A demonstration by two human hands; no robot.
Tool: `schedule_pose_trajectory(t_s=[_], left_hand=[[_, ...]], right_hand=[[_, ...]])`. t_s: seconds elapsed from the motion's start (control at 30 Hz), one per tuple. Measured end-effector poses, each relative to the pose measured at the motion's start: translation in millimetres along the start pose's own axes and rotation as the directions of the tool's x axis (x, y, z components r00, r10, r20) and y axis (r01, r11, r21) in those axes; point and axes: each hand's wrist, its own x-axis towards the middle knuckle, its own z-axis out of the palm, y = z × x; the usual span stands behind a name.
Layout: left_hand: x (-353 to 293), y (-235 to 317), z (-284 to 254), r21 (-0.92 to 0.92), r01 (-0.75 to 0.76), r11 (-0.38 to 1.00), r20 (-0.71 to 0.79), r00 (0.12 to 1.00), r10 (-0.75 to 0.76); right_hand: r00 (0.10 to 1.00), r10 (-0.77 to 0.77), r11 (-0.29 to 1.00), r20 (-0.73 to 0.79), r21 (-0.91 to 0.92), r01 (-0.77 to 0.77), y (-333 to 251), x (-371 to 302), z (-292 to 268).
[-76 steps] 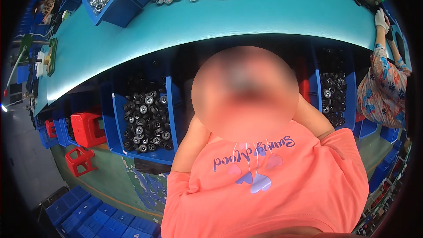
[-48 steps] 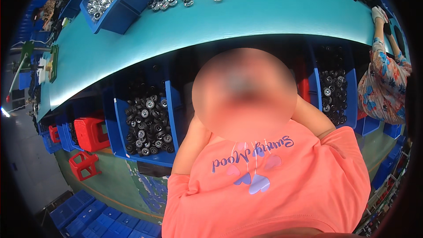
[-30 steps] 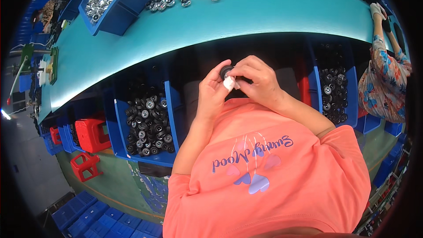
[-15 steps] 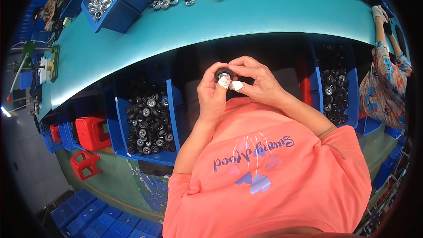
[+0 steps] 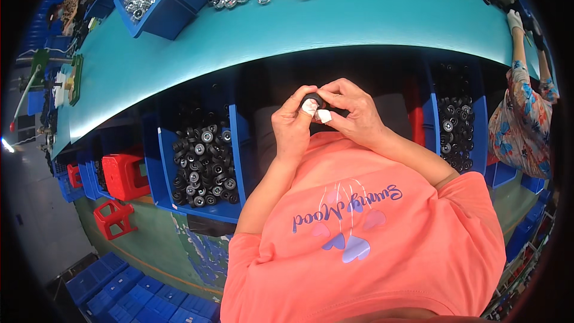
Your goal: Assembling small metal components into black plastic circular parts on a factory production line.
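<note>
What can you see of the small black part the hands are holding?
The small black round part looks like dark plastic or rubber, much like the black wheel-like pieces in the blue bin to the person's left. It is held in front of the chest, below the teal table edge. The left hand and right hand pinch it from both sides; white-taped fingertips cover its lower face. Most of it is hidden, so finer detail cannot be told.

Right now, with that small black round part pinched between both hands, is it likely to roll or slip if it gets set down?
The small black round part looks disc-shaped like those in the blue bin, so it would probably roll if set on edge. It seems rigid and light: fingertips of the left hand and right hand alone hold it. Its smooth look suggests some slip.
</note>
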Motion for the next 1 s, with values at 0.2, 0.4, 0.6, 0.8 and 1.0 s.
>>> schedule_pose_trajectory(t_s=[0.2, 0.4, 0.6, 0.8, 1.0], left_hand=[[8.6, 4.9, -0.5, -0.042, 0.069, 0.997, 0.065, 0.996, -0.067], [7.4, -0.6, -12.3, 0.170, 0.125, 0.978, 0.044, 0.990, -0.134], [11.0, 8.9, -6.2, 0.094, 0.083, 0.992, 0.188, 0.977, -0.100], [8.7, -3.0, 0.9, 0.408, -0.085, 0.909, 0.116, 0.992, 0.040], [7.7, -8.2, 0.8, 0.720, -0.373, 0.585, 0.206, 0.920, 0.333]], right_hand=[[0.982, 0.189, 0.962, -0.003, 0.202, -0.185, 9.1, -0.1, -1.4], [0.956, 0.290, 0.932, 0.049, 0.213, -0.293, 4.3, 1.5, 0.9], [0.833, 0.491, 0.625, 0.255, 0.564, -0.540, 11.0, 14.3, -1.1], [0.805, 0.547, 0.620, 0.230, 0.535, -0.574, 11.3, 17.9, 3.3], [0.832, 0.520, 0.675, 0.191, 0.505, -0.538, 32.3, 12.4, 15.2]])
